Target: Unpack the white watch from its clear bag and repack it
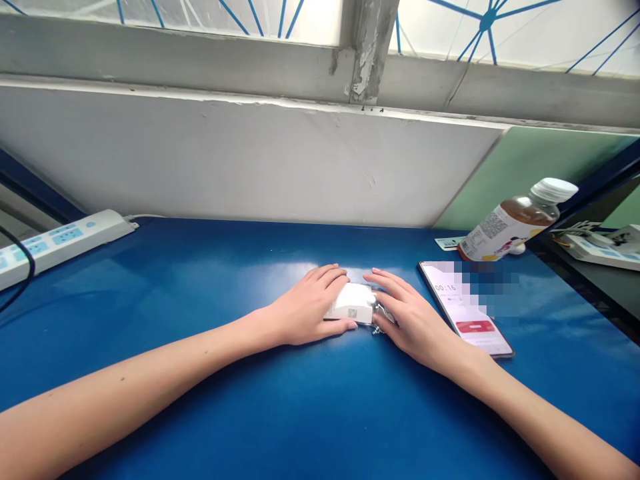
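In the head view, a white plastic housing (pixel 353 305) with a square printed code lay on the blue tabletop (pixel 300 407), between the two hands. The left hand (pixel 313 310) was curled over its left end, thumb along the near edge and fingers across the far side. The right hand (pixel 417 323) had its fingers parted around a clear bag (pixel 386 313) at the other end; whether they pinched it could not be told.

The housing was probably light, stiff and rather slick, best held by its two long sides; the bag looked limp and slippery, easiest to take by a loose edge.

The tabletop was smooth and glossy. A lit phone (pixel 445 287) and a tilted-looking drink bottle (pixel 510 230) were to the right, a power strip (pixel 65 237) to the left, and a pale wall panel (pixel 250 160) behind, under patterned windows (pixel 430 30).
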Demonstrator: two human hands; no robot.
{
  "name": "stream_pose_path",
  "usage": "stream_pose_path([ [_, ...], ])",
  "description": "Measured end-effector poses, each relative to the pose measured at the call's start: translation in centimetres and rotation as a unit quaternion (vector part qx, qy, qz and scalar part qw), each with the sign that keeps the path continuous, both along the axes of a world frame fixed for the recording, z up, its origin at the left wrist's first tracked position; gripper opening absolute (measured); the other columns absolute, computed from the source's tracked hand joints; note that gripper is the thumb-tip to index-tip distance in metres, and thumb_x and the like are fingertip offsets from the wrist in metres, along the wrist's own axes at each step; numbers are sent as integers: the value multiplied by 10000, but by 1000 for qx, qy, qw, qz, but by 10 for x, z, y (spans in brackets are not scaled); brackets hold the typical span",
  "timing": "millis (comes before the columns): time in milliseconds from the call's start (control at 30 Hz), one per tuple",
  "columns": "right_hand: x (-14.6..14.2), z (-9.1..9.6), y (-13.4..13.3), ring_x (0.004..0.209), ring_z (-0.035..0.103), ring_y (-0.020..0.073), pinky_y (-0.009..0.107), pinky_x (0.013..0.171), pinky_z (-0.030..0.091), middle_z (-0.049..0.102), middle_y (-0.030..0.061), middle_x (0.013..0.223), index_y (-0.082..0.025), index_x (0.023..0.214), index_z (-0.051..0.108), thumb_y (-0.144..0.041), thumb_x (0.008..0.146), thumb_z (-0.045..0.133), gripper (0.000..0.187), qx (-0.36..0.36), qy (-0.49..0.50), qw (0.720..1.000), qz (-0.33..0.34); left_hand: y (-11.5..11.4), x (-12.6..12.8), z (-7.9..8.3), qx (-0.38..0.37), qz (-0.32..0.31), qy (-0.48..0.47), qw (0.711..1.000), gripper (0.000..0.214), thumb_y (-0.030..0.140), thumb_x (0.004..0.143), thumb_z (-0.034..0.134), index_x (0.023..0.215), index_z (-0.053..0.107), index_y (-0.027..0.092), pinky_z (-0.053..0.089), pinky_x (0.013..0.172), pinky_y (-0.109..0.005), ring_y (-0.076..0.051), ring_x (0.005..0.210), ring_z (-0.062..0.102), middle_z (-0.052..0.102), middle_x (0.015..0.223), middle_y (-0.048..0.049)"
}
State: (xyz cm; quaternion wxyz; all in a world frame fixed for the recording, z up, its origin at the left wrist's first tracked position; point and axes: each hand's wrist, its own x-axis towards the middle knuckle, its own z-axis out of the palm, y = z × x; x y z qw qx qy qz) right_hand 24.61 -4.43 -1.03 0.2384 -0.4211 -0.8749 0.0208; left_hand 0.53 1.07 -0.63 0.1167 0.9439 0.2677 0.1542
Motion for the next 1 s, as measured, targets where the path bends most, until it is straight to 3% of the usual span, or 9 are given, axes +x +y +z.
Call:
stream_pose_path([
  [833,12,11,6,1345,502,351,559,1021,525,647,173,1303,-155,1084,656,-223,965,549,173,21,-51,999,2,-1,1,1,14,38,-50,998,582,540,861,652,1266,537,137,421,1083,-528,-369,1293,499,611,1279,-178],
  [1000,24,19,10,1345,501,347,544,1041,506,655,162,1288,-159,1068,649,-208,956,561,151,-6,-85,996,0,-1,1,-1,24,58,-45,997,581,543,861,649,1257,543,131,424,1075,-546,-385,1298,489,604,1290,-190],
])
